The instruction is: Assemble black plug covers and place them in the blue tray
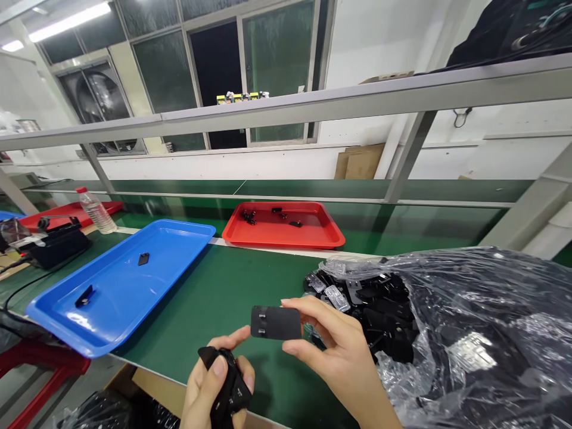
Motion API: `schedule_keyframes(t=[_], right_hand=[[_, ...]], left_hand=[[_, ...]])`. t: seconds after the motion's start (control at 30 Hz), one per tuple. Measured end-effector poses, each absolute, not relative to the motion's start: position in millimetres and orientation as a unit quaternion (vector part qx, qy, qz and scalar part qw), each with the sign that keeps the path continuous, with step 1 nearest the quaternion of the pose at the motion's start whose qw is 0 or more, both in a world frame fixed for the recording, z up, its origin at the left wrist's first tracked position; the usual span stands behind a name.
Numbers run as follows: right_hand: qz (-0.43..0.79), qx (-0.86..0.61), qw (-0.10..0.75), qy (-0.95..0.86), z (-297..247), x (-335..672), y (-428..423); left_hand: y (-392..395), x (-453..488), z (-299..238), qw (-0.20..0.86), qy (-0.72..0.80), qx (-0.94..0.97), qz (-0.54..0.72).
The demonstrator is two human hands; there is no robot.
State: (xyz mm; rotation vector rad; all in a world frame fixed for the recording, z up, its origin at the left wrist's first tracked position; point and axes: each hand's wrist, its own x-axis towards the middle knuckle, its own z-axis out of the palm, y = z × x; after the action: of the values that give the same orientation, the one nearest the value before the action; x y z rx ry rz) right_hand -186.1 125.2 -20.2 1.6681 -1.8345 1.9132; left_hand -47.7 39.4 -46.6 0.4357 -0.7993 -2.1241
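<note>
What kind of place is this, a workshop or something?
Most likely a factory assembly line: a long green conveyor belt, sorting trays, blue tray and red tray, and a clear bag of small black parts.

Two flat black plastic pieces (143, 258) lie in the one long blue plastic tray (179, 235) on the left. Two red plastic trays (328, 241) sit far off. One clear plastic water bottle (95, 210) stands far left.

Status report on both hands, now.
Right hand pinching flat black plate. Left hand gripping black parts. Open bag of parts at right, clear of both.
</note>
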Motion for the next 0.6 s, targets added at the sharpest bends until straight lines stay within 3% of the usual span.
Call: schedule_keyframes(t=[0.6], right_hand=[[0.598,0.54,0.064,-0.589,-12,-185,125]], left_hand=[[25,-58,-59,0.453,-0.261,0.245,-0.817]])
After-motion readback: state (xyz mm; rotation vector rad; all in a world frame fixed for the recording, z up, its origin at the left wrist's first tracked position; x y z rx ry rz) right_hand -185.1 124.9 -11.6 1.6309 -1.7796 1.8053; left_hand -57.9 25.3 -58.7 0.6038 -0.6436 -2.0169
